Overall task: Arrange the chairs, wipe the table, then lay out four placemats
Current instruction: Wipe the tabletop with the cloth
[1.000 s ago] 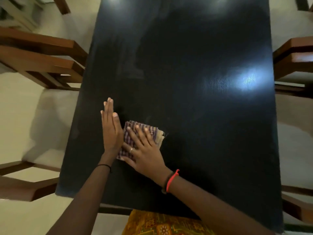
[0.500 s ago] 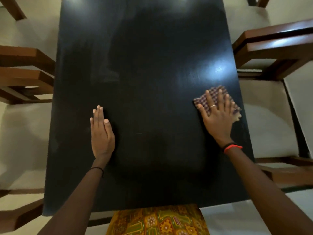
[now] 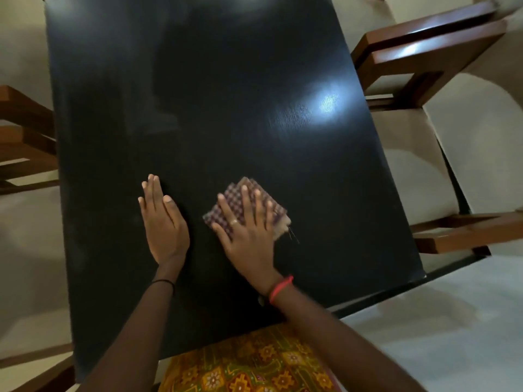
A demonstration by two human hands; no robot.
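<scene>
Both hands lie flat: left hand (image 3: 164, 222) on the table (image 3: 226, 94), right hand (image 3: 249, 230) pressing the half-hidden checked cloth (image 3: 235, 202); chairs (image 3: 430, 52) are cut off.

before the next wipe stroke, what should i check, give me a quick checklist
1. Right hand flat on cloth, fingers pressing it down: ok.
2. That cloth folded and lying flat on table: ok.
3. Left hand flat on table, apart from the cloth: ok.
4. Far half of table wiped: cannot tell, dark surface with glare.
5. Placemats ready: cannot tell, none in view.
</scene>
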